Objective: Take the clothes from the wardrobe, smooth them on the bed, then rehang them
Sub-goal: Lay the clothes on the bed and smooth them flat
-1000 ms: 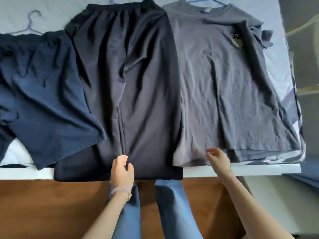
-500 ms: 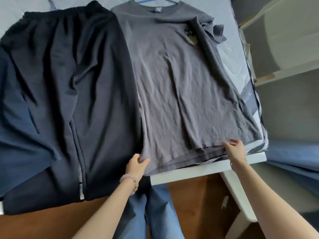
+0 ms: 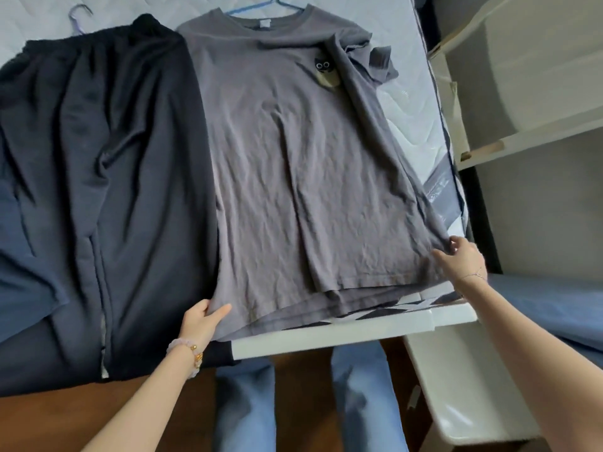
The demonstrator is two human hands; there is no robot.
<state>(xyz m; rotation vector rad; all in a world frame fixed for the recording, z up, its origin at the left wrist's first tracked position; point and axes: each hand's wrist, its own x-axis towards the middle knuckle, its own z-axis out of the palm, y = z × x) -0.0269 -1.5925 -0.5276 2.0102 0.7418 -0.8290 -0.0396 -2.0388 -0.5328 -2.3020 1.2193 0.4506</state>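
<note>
On the bed [image 3: 404, 102], the grey T-shirt [image 3: 293, 164] is lying flat on its hanger. The left hand [image 3: 200, 321] and right hand [image 3: 463, 259] are pinching its hem corners, apparently tensioning; next, pulling outward evenly.

There is just one camera, and it sits on my head. It looks forward and down, close over the bed [image 3: 332, 334] edge. My left hand [image 3: 200, 322] and right hand [image 3: 463, 261] show low, my legs [image 3: 244, 406] at the bottom.
</note>
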